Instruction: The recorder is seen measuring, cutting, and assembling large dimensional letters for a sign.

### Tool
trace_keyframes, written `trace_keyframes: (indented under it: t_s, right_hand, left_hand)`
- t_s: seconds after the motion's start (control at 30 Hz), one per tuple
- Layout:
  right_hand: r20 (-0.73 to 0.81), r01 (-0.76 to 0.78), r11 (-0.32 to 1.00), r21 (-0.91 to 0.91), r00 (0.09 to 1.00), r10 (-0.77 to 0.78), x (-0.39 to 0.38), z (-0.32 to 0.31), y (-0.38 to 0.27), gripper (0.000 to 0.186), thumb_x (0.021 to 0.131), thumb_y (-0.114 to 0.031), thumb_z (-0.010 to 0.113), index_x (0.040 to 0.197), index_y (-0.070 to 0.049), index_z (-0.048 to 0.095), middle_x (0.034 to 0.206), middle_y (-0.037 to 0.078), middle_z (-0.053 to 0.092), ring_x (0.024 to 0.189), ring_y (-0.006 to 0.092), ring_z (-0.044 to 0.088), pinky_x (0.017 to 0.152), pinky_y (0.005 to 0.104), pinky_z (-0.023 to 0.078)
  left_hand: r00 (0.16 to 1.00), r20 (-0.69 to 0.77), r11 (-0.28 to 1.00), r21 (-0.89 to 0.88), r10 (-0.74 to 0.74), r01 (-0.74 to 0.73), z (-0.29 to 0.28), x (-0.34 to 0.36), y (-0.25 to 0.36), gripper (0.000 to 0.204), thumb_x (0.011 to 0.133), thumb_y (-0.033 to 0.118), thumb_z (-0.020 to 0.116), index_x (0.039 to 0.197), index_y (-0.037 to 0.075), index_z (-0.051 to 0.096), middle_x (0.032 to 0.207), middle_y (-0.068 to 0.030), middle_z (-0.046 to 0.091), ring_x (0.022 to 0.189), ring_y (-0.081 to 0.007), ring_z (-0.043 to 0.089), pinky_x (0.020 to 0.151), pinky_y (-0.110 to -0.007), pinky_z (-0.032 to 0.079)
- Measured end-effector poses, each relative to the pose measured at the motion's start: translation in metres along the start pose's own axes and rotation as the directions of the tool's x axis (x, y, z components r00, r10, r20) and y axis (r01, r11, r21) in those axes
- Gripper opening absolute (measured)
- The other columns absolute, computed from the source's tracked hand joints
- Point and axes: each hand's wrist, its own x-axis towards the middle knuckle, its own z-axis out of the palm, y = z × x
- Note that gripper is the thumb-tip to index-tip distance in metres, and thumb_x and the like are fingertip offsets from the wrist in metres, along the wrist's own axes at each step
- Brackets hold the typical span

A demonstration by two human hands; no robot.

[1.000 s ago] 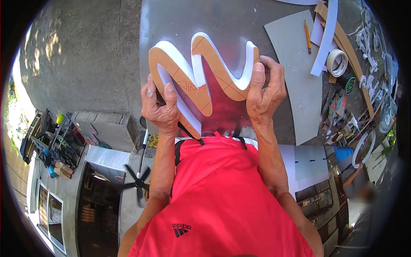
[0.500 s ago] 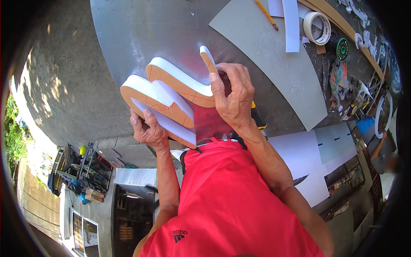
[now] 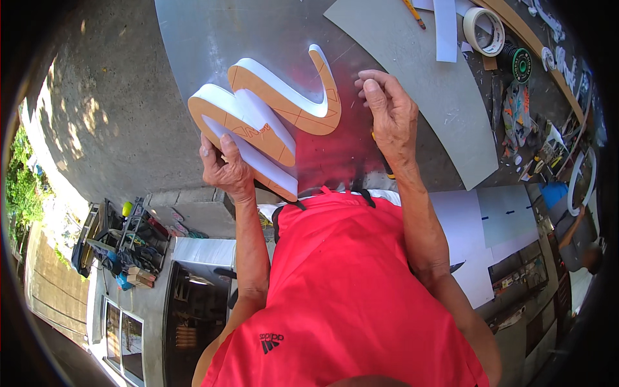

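A wavy letter-shaped piece point(image 3: 317, 121) with a brown face and white side walls lies tilted on a shiny metal tabletop point(image 3: 193, 39). Thin red lines and a red scribble mark its brown face. My left hand point(image 3: 227, 173) grips the lower left leg of the piece, thumb on one side and fingers on the other. To the right of the piece, my right hand point(image 3: 394, 122) hovers apart from it, holding nothing, fingers loosely bent and thumb apart. Behind its wrist, a yellow and black object point(image 3: 389, 169) is mostly hidden.
A curved grey sheet point(image 3: 445, 109) lies to the right, with a pencil point(image 3: 414, 14), white strips point(image 3: 445, 32) and a masking tape roll point(image 3: 483, 31) near it. Farther right are a dark spool point(image 3: 520, 64) and scraps. Another person point(image 3: 572, 238) is at the far right edge.
My right hand has let go of the upper right end of the letter-shaped piece and moved off to the right. My left hand keeps its grip. The whole view has shifted slightly.
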Motion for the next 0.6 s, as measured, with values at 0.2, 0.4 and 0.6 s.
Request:
trace_keyframes:
  t_s: [0.2,0.4,0.6]
  right_hand:
    - [0.04,0.02,1.0,0.012,0.999,-0.021,-0.006,0.01,-0.016,0.026,0.099,-0.024,0.071,0.111,-0.001,0.071,0.094,0.006,0.071,0.077,0.0107,0.065,0.069,0.0277,0.053]
    - [0.071,0.081,0.984,-0.159,0.995,-0.07,-0.007,0.024,-0.009,0.027,0.097,-0.025,0.072,0.108,-0.001,0.072,0.096,0.009,0.071,0.077,0.0177,0.068,0.071,0.0322,0.055]
    - [0.076,0.095,0.982,-0.166,0.994,-0.083,-0.007,0.025,-0.008,0.027,0.098,-0.026,0.07,0.107,0.0,0.072,0.096,0.009,0.07,0.078,0.0183,0.068,0.071,0.0327,0.054]
  left_hand:
    - [0.999,-0.044,1.0,0.013,-0.017,0.017,0.003,0.001,0.001,0.039,0.101,0.008,0.065,0.137,-0.007,0.061,0.116,-0.0088,0.071,0.095,-0.012,0.065,0.084,-0.026,0.053]
    - [0.993,-0.11,0.998,0.057,0.046,-0.04,0.005,0.0,-0.005,0.037,0.094,0.012,0.073,0.129,-0.001,0.068,0.097,-0.0077,0.069,0.08,-0.0127,0.065,0.069,-0.029,0.053]
    - [0.99,-0.121,0.994,0.085,0.074,-0.064,0.005,0.0,-0.007,0.038,0.092,0.012,0.075,0.128,-0.001,0.069,0.098,-0.0094,0.07,0.08,-0.0138,0.067,0.069,-0.03,0.054]
